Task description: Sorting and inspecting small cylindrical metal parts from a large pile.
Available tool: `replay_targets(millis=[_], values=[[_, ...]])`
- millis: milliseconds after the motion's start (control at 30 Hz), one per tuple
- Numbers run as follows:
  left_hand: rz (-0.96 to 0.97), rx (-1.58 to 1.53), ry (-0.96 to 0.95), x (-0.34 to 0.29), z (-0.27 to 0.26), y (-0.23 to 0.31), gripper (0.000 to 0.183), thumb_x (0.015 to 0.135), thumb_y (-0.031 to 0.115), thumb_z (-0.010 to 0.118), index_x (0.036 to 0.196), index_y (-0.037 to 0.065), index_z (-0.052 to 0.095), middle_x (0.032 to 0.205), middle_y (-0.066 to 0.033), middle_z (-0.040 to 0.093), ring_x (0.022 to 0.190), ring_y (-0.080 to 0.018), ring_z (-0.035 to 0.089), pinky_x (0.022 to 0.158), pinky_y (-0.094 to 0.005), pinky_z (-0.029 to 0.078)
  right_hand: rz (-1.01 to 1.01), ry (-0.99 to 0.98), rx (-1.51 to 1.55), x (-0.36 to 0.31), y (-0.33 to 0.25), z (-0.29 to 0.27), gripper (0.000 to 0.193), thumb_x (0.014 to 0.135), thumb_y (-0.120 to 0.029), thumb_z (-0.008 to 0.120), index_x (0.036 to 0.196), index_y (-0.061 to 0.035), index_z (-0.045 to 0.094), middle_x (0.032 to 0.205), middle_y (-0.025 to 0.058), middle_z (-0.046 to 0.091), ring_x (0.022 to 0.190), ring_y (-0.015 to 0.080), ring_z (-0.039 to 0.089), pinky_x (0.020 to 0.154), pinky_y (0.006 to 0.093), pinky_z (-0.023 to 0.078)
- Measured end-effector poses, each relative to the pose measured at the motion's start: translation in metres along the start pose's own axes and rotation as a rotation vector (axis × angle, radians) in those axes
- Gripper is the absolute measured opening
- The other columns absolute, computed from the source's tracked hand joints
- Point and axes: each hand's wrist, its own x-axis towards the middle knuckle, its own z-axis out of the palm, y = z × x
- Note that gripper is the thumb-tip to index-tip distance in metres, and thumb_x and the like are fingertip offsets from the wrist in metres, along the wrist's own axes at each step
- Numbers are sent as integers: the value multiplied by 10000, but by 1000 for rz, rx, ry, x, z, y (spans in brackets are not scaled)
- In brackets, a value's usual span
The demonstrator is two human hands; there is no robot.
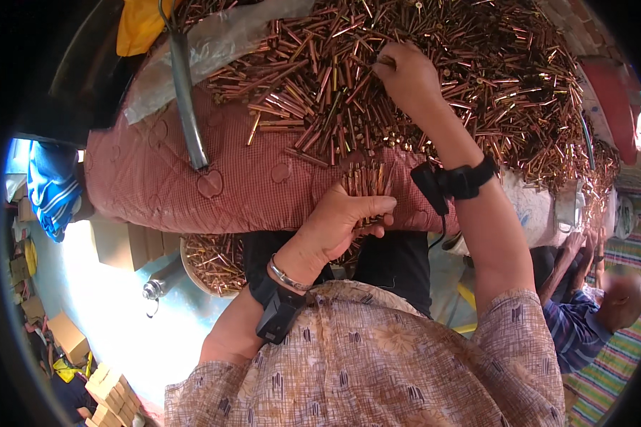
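Observation:
A broad heap of thin copper-coloured metal pins (335,78) covers the far part of the padded pink cover. My left hand (335,220) is closed around a bundle of these pins (365,178), held roughly upright with their ends showing above my fingers. It is just in front of the heap, near the cover's front edge. My right hand (409,78) reaches over the middle of the heap. Its thumb and fingertips are pinched together, and what is between them is too hidden to tell. Dark straps with small black boxes sit on both wrists.
A grey metal bar (187,107) and a clear plastic sheet (214,50) lie left on the pink quilted cover (221,171). Below stands a tub (210,265) of similar pins. Cardboard boxes (68,336) are at lower left. Another person (591,320) works at right.

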Motion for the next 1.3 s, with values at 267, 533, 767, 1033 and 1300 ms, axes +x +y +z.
replay_targets(millis=[267,533,767,1033,1300], values=[[11,22,-8,-3,2,2,179,744,53,662,894,45,566,755,-40,594,670,-139,593,496,-235,485,305,203,766,-57,-10,-51,133,802,-119,616,854,-9,561,678,-27,515,609,59,457,545,220,382],[48,123,2,-4,2,-6,267,751,54,642,1001,28,555,805,-56,639,711,-149,616,579,-260,498,643,-14,1386,-132,-31,-61,67,850,-46,543,905,-10,533,691,-22,467,515,30,345,451,176,257],[-4,109,18,-22,13,-10,229,801,84,596,1017,7,577,881,-107,647,790,-202,642,645,-280,531,666,-13,1372,-154,-36,-63,68,851,-55,541,900,-8,532,693,-23,471,517,28,347,449,180,258],[2,60,74,-27,15,-21,175,791,77,598,927,-31,613,858,-107,649,778,-178,634,606,-243,533,644,-43,1115,-174,-53,-60,103,832,-102,578,896,-27,547,693,-51,473,580,24,398,494,166,307],[5,110,142,-31,8,-28,139,776,82,615,852,-32,635,803,-97,648,699,-145,620,564,-220,515,645,43,1420,-188,-38,-65,137,881,-108,482,981,-29,532,877,66,590,708,103,485,628,227,402]])
